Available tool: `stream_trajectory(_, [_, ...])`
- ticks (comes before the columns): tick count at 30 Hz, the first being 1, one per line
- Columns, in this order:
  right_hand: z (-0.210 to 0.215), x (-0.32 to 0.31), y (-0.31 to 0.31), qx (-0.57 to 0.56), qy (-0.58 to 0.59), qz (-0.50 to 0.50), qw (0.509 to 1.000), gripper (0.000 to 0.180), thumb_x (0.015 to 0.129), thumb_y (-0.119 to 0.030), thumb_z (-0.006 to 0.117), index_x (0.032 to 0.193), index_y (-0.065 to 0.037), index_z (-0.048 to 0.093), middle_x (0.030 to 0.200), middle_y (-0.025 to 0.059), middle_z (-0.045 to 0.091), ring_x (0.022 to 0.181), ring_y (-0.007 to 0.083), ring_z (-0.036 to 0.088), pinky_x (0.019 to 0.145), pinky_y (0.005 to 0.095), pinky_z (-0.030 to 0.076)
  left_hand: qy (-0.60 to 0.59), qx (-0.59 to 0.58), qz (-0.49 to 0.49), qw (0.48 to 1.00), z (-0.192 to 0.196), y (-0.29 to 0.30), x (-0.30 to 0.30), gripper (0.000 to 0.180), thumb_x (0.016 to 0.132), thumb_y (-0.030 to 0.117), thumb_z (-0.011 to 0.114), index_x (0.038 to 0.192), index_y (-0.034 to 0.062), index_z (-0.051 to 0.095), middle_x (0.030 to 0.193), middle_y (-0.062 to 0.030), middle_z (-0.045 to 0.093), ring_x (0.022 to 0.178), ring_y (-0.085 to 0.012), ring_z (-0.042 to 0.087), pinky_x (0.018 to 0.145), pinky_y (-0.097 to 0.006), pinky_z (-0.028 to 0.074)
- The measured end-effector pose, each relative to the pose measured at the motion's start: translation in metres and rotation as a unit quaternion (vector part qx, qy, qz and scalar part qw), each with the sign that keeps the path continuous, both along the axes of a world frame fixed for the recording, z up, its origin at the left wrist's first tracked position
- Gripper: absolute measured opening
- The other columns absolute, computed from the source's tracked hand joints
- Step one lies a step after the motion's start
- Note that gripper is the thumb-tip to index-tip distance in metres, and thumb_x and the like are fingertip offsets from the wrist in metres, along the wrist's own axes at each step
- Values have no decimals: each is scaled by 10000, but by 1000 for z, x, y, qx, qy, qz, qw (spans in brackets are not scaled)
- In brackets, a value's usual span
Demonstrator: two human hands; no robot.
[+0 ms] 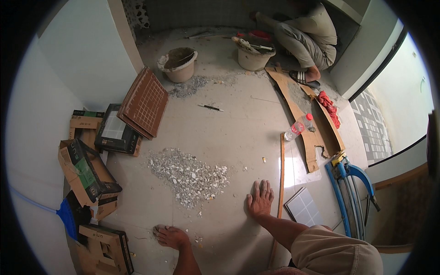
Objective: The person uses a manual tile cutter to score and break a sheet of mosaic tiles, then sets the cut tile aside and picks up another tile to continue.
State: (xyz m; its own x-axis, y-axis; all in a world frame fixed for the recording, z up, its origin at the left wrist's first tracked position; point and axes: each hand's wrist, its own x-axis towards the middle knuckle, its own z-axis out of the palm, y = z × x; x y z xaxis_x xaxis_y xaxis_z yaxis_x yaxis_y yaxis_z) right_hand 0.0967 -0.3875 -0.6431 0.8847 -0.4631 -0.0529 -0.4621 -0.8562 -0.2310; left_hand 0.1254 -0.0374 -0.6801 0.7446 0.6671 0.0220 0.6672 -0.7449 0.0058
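Note:
My right hand (260,200) lies palm down on the pale tiled floor, its dusty fingers spread, beside a long thin wooden strip (281,183). Lower and to the left, my left hand (171,237) also rests on the floor with its fingers stretched out to the left; nothing shows in it. Between and beyond the hands spreads a heap of white and grey rubble chips (192,176). A few loose chips lie near my left hand. Just right of the strip, by my knee, sits a light square-patterned tile (304,207).
At right stand a blue tile cutter (352,192), flattened cardboard (293,103) and a plastic bottle (295,130). Open boxes (87,172), brown tiles (145,103) and a blue broom (68,217) line the left. Two buckets (182,73) (253,59) and a crouching person (305,41) are farther off.

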Motion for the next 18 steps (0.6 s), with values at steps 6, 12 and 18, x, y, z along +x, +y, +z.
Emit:
stream_trajectory(6, [0, 2, 1, 1, -7, 1, 1000, 726, 989, -420, 459, 1608, -82, 286, 1672, 236, 188, 1577, 391, 82, 1251, 557, 56, -27, 24, -3, 999, -5, 2, 0, 479, 1018, 268, 446, 1420, 7, 447, 1526, -200, 436, 1451, -372, 384, 1169, -550, 290])
stream_trajectory(12, [0, 3, 0, -1, 4, -3, 1000, 734, 984, -413, 462, 1611, -82, 272, 1673, 234, 182, 1577, 389, 82, 1253, 553, 53, 6, 12, 9, 1000, 0, -1, 3, 482, 1022, 282, 429, 1416, 4, 449, 1517, -219, 440, 1439, -379, 398, 1167, -554, 292])
stream_trajectory(18, [1, 4, 3, 3, -1, -1, 1000, 727, 984, -413, 450, 1605, -74, 286, 1665, 242, 195, 1575, 396, 86, 1250, 561, 56, -9, 24, 3, 1000, -6, 6, 1, 467, 1022, 284, 433, 1395, 4, 457, 1509, -219, 443, 1435, -378, 400, 1163, -553, 298])
